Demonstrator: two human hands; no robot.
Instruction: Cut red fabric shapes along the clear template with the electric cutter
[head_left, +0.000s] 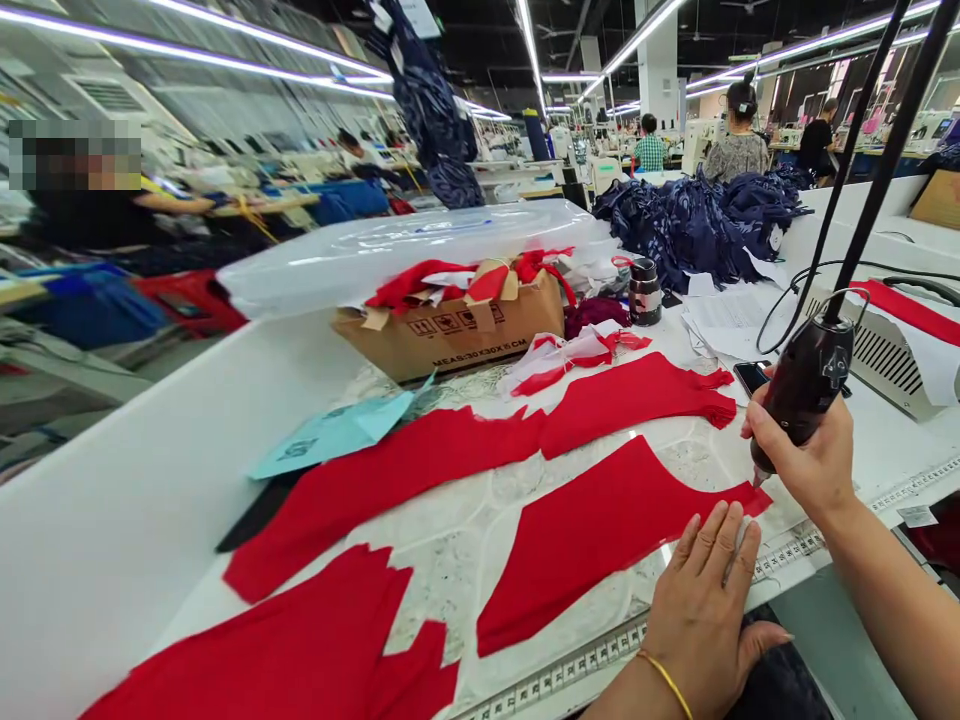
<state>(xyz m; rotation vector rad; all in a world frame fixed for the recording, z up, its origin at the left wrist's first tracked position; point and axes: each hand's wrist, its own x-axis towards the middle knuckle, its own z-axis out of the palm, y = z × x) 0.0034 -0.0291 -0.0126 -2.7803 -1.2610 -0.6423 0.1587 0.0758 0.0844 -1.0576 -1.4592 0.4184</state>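
Observation:
My right hand (810, 455) is closed around a dark handheld cutting tool (806, 385) that hangs from black rods, its tip touching the corner of a red fabric piece (600, 535). My left hand (705, 600) lies flat with fingers spread on the table, pressing the same red piece near its right edge; a gold bangle is on the wrist. A long red fabric strip (465, 450) lies beyond it, and another red piece (300, 650) sits at the near left.
A cardboard box (457, 325) of red scraps, a clear plastic bag (405, 245), a light blue paper (337, 430), a phone (752, 376) and a navy fabric pile (697, 220) are on the white table (127, 520). Other workers sit at distant stations.

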